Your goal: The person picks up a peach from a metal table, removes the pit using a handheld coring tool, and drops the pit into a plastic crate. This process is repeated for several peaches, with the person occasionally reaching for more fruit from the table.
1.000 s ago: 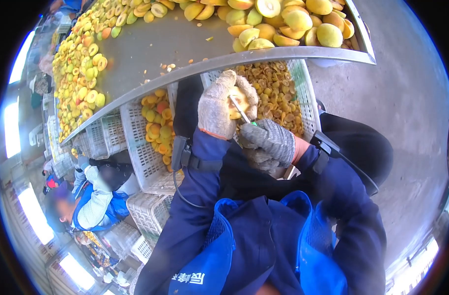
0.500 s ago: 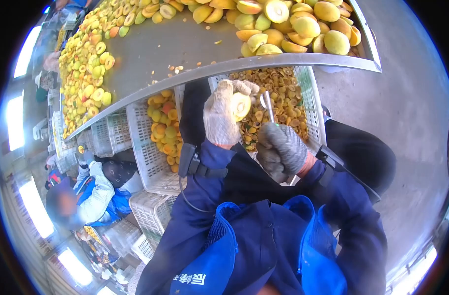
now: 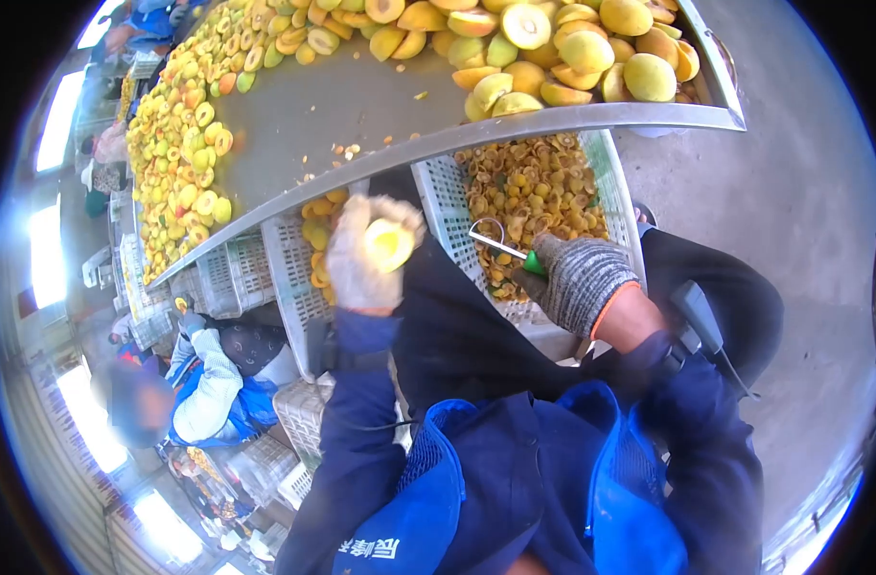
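My left hand (image 3: 354,264), in a pale work glove, is closed on a yellow peach half (image 3: 389,245); both are a little blurred. It is above the left crate of fruit (image 3: 315,230), below the metal table's rim. My right hand (image 3: 591,287), in a grey knitted glove, grips the green handle of a pitting tool (image 3: 500,246). The tool's metal shaft ends in a thin loop pointing left, over a white crate (image 3: 445,206) of brownish scooped-out fruit pieces (image 3: 529,192).
Above the crates stands a metal table (image 3: 294,120) with a raised rim, bearing heaps of peach halves (image 3: 582,53) and small scraps. Another person (image 3: 208,383) in a blue apron sits at the left among stacked crates (image 3: 222,278). My knees flank the right crate.
My left hand has moved left with the peach half, from over the scrap crate to the left crate. The tool in my right hand has swung from pointing up to pointing left.
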Demonstrator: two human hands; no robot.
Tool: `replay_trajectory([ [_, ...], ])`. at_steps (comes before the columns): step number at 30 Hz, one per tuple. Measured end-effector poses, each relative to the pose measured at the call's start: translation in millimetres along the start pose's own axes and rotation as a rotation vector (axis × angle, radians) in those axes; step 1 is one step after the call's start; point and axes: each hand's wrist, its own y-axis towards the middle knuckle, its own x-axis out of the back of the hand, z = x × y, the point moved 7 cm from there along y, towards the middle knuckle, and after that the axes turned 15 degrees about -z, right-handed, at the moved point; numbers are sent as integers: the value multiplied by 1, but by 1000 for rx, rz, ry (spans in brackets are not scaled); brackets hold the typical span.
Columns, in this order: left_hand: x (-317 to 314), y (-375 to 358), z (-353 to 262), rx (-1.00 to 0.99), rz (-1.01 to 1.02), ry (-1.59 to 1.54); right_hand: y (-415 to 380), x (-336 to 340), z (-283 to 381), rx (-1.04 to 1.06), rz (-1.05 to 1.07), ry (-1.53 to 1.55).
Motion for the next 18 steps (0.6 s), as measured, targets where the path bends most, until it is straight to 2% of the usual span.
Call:
replay_trajectory([
  [2, 40, 10, -16, -137, 31, 557, 1, 6, -1, 3, -13, 10],
  [4, 53, 22, -47, -789, 12, 1391, 2, 11, -3, -7, -25, 18],
  [6, 61, 45, -63, -549, -228, 1254, 1, 3, 0, -30, 61, 11],
  [7, 42, 59, -68, -612, -131, 1221, 1, -1, 1, -32, 95, 8],
  [9, -16, 84, -61, -528, -101, 952, 3, -4, 4, -22, 118, 11],
  [11, -79, 110, -37, -619, 45, 917, 3, -9, 5, 8, 111, 39],
  [12, -109, 114, -31, -345, 81, 848, 2, -11, 3, 6, 106, 29],
  [14, -132, 143, 3, -219, 58, 1039, 4, -12, 3, 19, 30, 37],
  [17, -126, 162, 28, -105, 162, 896, 6, -7, -2, 12, 8, 68],
  [18, -114, 160, 36, 9, 129, 602, 6, -5, -1, 19, 10, 96],
])
